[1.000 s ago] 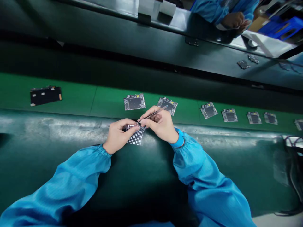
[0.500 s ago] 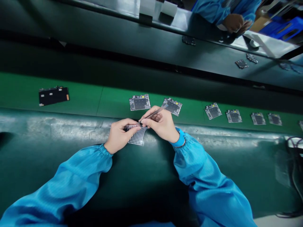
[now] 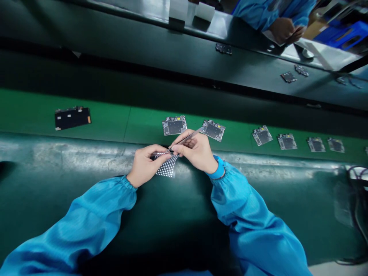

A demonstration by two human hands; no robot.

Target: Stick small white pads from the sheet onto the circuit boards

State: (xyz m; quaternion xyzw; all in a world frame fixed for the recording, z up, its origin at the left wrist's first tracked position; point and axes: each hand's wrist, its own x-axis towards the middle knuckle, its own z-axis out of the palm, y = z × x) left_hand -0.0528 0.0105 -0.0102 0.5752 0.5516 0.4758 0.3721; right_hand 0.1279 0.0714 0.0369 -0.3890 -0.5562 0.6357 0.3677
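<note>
Tweezers lie slanted in my right hand, which is closed around them, with their tips pointing toward my left fingers. My left hand pinches the upper edge of a thin sheet of white round dots, seemingly stickers. A small dark bit shows between the fingertips of both hands, too small to name. Just beyond the hands, two circuit boards lie on the green belt: one circuit board straight ahead, another circuit board behind the right hand.
Several more circuit boards are spread along the green belt to the right. A black-covered board lies on it at left. Across a second belt, a co-worker's hands hold something pale. Cables hang at the right edge.
The boards on the near green belt have shifted right. Those on the far belt have moved slightly left. My hands stay almost in place; the co-worker's hands have moved a little.
</note>
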